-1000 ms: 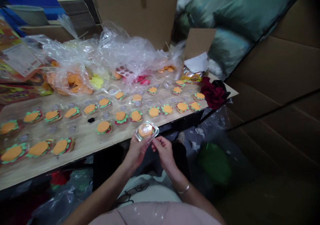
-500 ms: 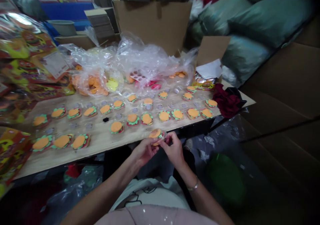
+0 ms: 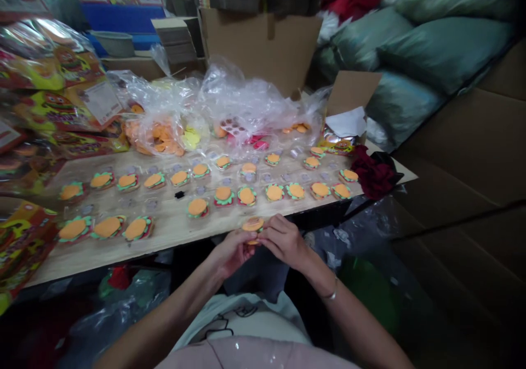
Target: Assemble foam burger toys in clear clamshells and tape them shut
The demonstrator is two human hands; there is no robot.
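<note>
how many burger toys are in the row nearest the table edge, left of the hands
3, side by side: left burger toy, middle burger toy, right burger toy. None looks hidden.

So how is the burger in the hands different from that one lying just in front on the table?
The held burger is pinched between the left hand and right hand at the edge of the table; the table burger lies flat on it, untouched. The hands hide the held burger's underside, so mostly orange shows; the table burger shows green and red edges. Both have round orange tops.
</note>
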